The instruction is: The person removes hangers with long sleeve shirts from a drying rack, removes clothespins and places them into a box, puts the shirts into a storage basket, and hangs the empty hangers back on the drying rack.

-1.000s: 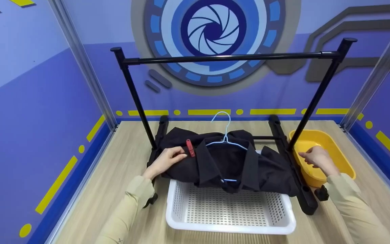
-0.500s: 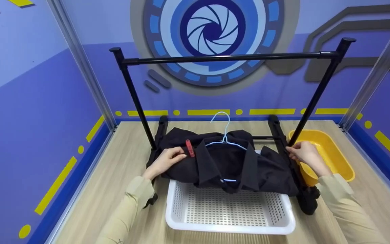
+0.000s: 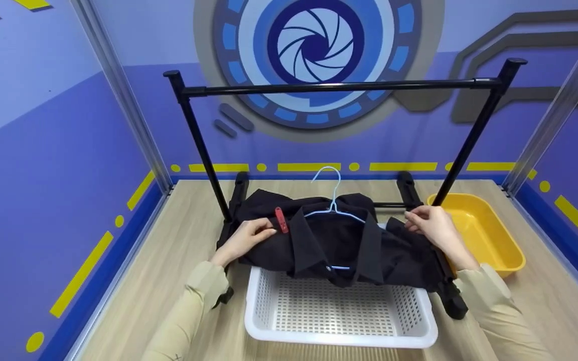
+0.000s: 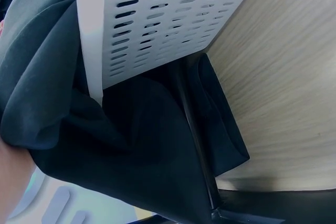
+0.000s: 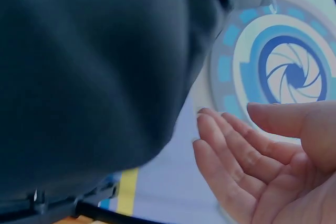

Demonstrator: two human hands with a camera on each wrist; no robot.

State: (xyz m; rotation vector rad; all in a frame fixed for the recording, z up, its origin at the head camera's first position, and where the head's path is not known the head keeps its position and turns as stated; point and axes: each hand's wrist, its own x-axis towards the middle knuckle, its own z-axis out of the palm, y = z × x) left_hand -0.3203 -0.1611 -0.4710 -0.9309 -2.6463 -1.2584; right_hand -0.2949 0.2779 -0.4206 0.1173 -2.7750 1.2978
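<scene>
A black collared shirt lies over the back of a white perforated basket. Inside its collar sits a light blue wire hanger, hook pointing up. One red clothespin is on the shirt's left shoulder. My left hand pinches the cloth just beside that clothespin; in the left wrist view folds of the shirt cover most of its fingers. Over the shirt's right shoulder hovers my right hand, fingers loosely bent. The right wrist view shows this hand holding nothing, apart from the cloth.
A black garment rack stands over the shirt, its feet on both sides of the basket. At the right is a yellow basin, partly behind a rack post. Decorated walls enclose the wooden tabletop.
My right hand has moved left from over the yellow basin, past the rack post, to the shirt's right shoulder. The left hand, shirt and clothespin have stayed put.
</scene>
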